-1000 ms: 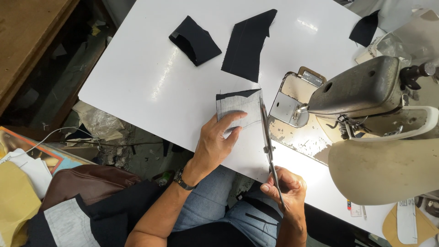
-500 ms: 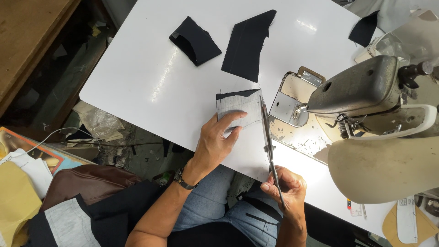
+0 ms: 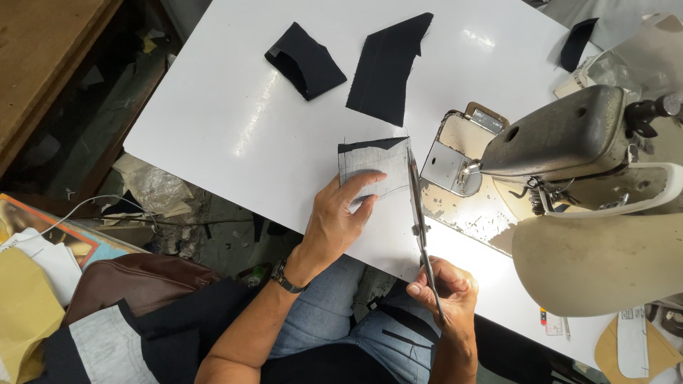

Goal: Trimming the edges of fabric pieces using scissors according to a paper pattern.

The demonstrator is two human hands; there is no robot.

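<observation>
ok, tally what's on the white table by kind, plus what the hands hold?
Black fabric pieces lying loose: 2
Grey-faced fabric piece under the left hand: 1
Scissors in the right hand: 1
Sewing machine: 1
Total: 5

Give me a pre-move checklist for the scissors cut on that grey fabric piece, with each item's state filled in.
1. Left hand presses the grey fabric piece flat on the white table: ok.
2. Right hand grips the scissors by the handles: ok.
3. Blades lie along the piece's right edge: ok.
4. Left fingertips apart from the blades: ok, though close.
5. Blades open or shut: cannot tell.
6. Sewing machine apart from the scissors: ok.
</observation>
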